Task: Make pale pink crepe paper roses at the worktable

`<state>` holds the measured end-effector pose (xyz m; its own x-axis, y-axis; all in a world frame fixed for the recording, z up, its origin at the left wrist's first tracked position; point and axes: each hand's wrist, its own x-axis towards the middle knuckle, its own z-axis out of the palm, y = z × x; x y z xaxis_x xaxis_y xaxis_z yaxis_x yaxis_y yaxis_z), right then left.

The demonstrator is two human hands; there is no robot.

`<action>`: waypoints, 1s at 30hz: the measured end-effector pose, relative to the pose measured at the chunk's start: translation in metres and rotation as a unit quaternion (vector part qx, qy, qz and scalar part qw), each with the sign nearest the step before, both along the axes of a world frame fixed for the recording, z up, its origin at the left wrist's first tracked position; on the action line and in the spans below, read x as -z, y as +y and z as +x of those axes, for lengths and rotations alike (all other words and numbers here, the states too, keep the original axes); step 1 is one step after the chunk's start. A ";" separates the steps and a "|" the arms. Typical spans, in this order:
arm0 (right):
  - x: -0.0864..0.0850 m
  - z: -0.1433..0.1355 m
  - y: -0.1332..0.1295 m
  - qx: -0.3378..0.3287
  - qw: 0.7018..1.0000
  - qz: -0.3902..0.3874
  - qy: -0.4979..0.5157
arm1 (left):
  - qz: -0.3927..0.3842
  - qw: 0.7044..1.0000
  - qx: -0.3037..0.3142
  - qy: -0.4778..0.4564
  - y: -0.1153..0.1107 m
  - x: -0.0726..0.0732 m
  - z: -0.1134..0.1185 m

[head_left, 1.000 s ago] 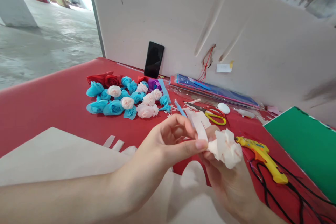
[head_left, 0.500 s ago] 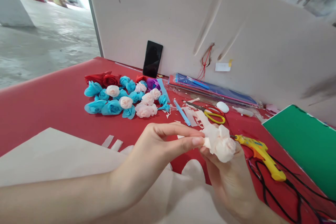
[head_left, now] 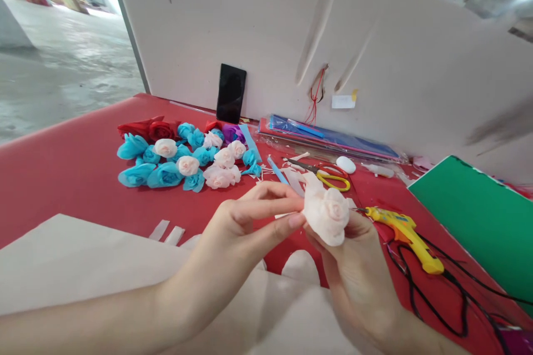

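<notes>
holding up a pale pink, layered paper rose (head_left: 333, 213) between both hands, just above the red-covered tabletop (head_left: 83, 177), bloom turned mostly toward the camera. pinching the rose's left edge with the bare left hand (head_left: 245, 233), thumb and fingertips pressed together on the petal paper. gripping low and from behind with the bare right hand (head_left: 362, 272), fingers curled in around the base, tips mostly hidden by petals so can't tell exactly how placed. just beyond the rose, scissors with red and yellow handles (head_left: 333, 179), lying near a slim light-blue stick (head_left: 277, 170) and some pale paper scraps. off to the right, pretty close to the right hand, a yellow glue gun with an orange trigger (head_left: 410, 236), trailing a black cable (head_left: 462, 283), then a flat green board (head_left: 478, 227) further over. over on the left, a whole bunch of blue, pale pink, red and purple paper flowers (head_left: 187, 163), packed together on the red. behind those, a black flat-screened device (head_left: 231, 93), leaning upright against the whitish panel (head_left: 187, 39). down front, big off-white sheets (head_left: 83, 260), spread out under the forearms.
</notes>
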<state>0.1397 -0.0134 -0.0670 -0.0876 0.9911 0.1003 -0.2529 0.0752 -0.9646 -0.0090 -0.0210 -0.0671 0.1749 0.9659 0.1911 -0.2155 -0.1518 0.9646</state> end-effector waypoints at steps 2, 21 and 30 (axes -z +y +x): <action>0.000 0.000 0.000 -0.006 1.000 -0.006 0.003 | 0.006 1.000 -0.016 0.016 0.001 0.000 -0.001; -0.005 -0.001 -0.003 -0.009 0.999 -0.045 -0.015 | -0.017 0.987 -0.017 0.157 0.010 -0.004 -0.004; -0.010 0.000 -0.008 0.034 0.999 -0.001 -0.022 | 0.000 0.980 -0.062 0.187 0.009 -0.005 -0.007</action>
<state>0.1398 -0.0209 -0.0568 -0.0248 0.9951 0.0959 -0.2048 0.0889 -0.9748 -0.0156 -0.0124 -0.0624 0.1138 0.9842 0.1359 0.1724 -0.1543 0.9729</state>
